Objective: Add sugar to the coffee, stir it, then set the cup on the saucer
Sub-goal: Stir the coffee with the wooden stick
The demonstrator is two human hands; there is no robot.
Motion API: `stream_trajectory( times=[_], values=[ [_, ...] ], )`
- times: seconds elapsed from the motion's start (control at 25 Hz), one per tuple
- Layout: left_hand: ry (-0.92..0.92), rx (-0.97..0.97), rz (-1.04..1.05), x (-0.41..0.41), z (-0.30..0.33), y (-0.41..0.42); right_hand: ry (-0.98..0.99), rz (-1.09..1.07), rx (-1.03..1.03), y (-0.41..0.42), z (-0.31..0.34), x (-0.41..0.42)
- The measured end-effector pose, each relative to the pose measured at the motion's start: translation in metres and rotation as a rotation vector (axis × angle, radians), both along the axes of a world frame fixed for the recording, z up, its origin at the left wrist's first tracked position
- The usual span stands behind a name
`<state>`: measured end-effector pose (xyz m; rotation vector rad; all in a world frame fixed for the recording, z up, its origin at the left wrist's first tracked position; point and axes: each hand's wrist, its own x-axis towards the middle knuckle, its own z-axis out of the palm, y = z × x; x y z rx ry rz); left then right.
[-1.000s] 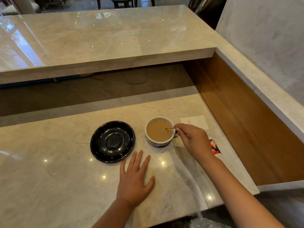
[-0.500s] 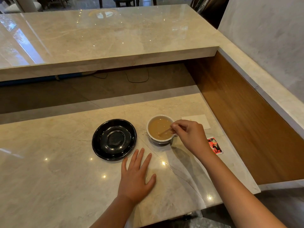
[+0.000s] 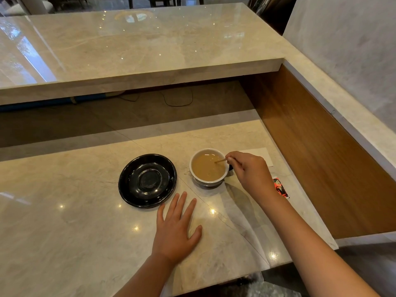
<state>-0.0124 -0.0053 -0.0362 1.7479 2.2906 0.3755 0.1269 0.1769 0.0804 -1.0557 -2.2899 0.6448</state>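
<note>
Left of the pinch: right hand grips stirrer, tip in coffee cup; black saucer apart; left hand flat, empty.

I see the white cup standing upright on the marble counter, filled nearly to its rim with pale, milky-brown coffee. A thin wooden stirrer slants into the coffee from the right. Just to its left, not touching, lies the glossy black saucer, flat, its centre well bare.
</note>
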Motion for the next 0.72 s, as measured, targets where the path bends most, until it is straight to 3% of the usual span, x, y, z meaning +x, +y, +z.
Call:
stream_trajectory(
  times=[0.36, 0.72],
  values=[
    [0.017, 0.002, -0.007, 0.001, 0.002, 0.000, -0.150, 0.055, -0.016, -0.007, 0.012, 0.008],
    [0.001, 0.000, -0.009, 0.001, 0.002, 0.000, 0.140, -0.037, -0.284, -0.010, -0.001, -0.015]
  ],
)
